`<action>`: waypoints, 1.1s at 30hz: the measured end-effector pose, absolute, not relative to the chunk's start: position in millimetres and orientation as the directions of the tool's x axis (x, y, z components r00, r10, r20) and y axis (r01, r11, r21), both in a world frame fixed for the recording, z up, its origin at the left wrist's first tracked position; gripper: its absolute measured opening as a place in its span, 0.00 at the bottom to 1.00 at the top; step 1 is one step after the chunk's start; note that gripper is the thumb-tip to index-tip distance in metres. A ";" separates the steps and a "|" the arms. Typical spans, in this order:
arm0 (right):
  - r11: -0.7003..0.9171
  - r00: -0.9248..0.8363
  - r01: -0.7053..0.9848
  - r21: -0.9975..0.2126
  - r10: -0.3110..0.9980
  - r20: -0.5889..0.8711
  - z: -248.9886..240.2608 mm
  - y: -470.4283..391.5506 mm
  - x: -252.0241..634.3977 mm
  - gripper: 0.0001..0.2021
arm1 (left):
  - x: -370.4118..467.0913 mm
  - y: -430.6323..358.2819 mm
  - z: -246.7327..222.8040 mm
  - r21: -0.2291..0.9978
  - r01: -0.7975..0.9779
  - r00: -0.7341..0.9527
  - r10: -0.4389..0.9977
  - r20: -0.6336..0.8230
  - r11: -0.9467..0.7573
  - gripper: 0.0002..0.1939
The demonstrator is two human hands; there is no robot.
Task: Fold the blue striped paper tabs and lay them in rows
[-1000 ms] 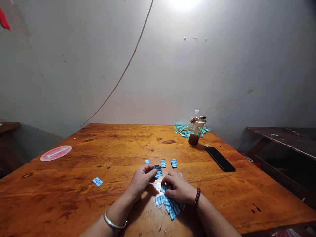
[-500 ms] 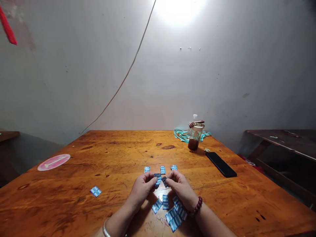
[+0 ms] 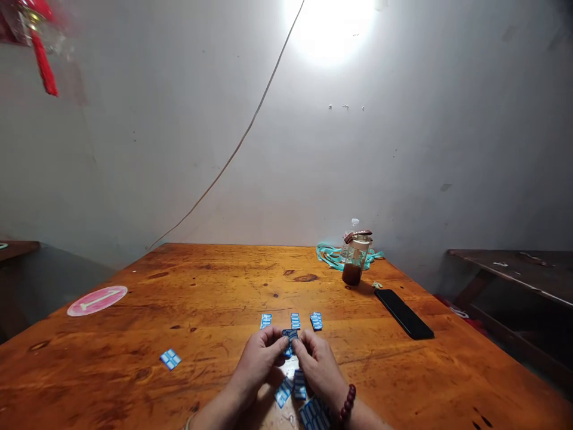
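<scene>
My left hand (image 3: 264, 357) pinches small blue-and-white patterned cards (image 3: 290, 337) between thumb and fingers. Against their right side, the closed thumb and fingertips of my right hand (image 3: 317, 361) grip the same cards; how many there are I cannot tell. Just beyond my fingers lie three small groups of like cards: a left group (image 3: 265, 321), a middle group (image 3: 295, 321) and a right group (image 3: 316, 321). Below my hands are a tilted card (image 3: 283, 392), an upright one (image 3: 299, 385) and a larger cluster (image 3: 314, 414), partly hidden by my right wrist.
A single blue-and-white card (image 3: 171, 359) lies left on the wooden table (image 3: 215, 286). Farther left is a pink oval sign (image 3: 97, 300). To the right are a black phone (image 3: 403, 313), a bottle with dark liquid (image 3: 353, 266) and turquoise straps (image 3: 329, 257).
My hands have come closer together, and the card in my right fingers now meets the cards in my left. The view has tilted up slightly, so the table sits lower.
</scene>
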State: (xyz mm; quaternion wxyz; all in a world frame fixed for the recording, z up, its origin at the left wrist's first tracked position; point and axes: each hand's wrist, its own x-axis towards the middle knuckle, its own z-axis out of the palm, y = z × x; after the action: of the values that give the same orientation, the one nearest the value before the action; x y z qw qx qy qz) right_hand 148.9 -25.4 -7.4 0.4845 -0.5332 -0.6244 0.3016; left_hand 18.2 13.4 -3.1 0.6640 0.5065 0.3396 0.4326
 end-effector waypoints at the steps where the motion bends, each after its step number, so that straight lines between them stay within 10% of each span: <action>1: 0.247 0.038 0.405 -0.880 0.958 0.286 -8.5 -25.2 149.3 0.14 | 18.3 13.5 -3.6 0.963 -0.240 0.398 0.917 -0.015 0.120 0.13; 33: 0.063 0.017 -0.110 -0.992 0.998 0.061 -3.3 -19.7 150.6 0.13 | 15.7 10.8 3.1 0.950 -0.260 0.423 0.905 -0.050 0.175 0.14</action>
State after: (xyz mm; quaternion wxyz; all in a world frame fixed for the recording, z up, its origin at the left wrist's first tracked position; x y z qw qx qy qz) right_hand 150.6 -19.7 -3.3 0.5455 -0.4594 -0.4835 0.5076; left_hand 15.7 10.8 3.1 0.6905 0.4846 0.3325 0.4218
